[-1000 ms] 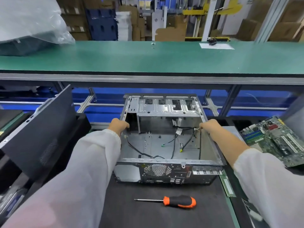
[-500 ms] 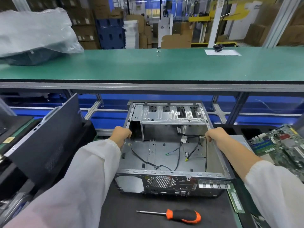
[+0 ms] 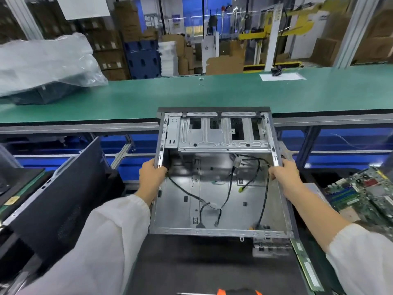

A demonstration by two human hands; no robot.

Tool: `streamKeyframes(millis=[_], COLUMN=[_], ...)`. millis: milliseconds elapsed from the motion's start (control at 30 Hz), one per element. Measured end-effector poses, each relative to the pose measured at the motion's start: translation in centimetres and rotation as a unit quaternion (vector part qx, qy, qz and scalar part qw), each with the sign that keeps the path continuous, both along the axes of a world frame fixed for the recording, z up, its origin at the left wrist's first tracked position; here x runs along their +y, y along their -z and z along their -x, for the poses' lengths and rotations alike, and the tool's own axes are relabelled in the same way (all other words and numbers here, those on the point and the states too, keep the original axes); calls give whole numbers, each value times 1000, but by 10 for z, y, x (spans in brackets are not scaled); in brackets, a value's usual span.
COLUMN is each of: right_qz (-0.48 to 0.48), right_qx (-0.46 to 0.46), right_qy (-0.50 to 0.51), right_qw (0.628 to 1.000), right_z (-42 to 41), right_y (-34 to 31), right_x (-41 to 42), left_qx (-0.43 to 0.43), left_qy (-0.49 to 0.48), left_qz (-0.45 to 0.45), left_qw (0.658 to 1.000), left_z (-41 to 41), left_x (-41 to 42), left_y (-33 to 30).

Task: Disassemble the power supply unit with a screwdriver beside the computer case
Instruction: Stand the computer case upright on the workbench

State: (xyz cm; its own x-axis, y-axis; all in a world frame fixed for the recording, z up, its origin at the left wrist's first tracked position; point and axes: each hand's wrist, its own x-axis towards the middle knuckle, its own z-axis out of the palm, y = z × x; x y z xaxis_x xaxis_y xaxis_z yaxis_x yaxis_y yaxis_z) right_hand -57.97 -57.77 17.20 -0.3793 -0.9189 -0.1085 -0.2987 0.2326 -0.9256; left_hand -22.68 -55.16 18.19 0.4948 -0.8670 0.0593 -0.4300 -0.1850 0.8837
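— How far along was it?
— I saw the computer case (image 3: 219,194) gutted, only loose cables (image 3: 225,188) inside; no power supply unit visible, so I judged that step still ahead.
— The hands?
— Left hand (image 3: 151,173) gripped the left wall, right hand (image 3: 284,174) the right; the screwdriver (image 3: 221,292) lay untouched at the bottom edge.

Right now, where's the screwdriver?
Head view, bottom edge, centre-right: the screwdriver lies on the dark mat, nearer than the computer case, untouched by both hands.
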Motion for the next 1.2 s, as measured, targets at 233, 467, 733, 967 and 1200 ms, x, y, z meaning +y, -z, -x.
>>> streamKeyframes(millis=[233, 467, 733, 967, 1200], right_qz=[18, 66, 137, 203, 271], right_qx=[8, 0, -15, -35, -19], right_qy=[-6, 14, 24, 14, 30], right_qw=[1000, 998, 990, 979, 962], right_z=[-4, -4, -9, -10, -17], right_y=[-2, -2, -3, 9, 29], right_x=[8, 28, 46, 61, 66], left_qx=[17, 2, -10, 13, 24], left_qy=[-4, 4, 15, 9, -3], left_qz=[22, 78, 133, 169, 220], left_qw=[1000, 997, 991, 986, 975], left_z=[0, -1, -2, 1, 8], left_x=[18, 38, 47, 60, 59], left_y=[10, 8, -4, 12, 28])
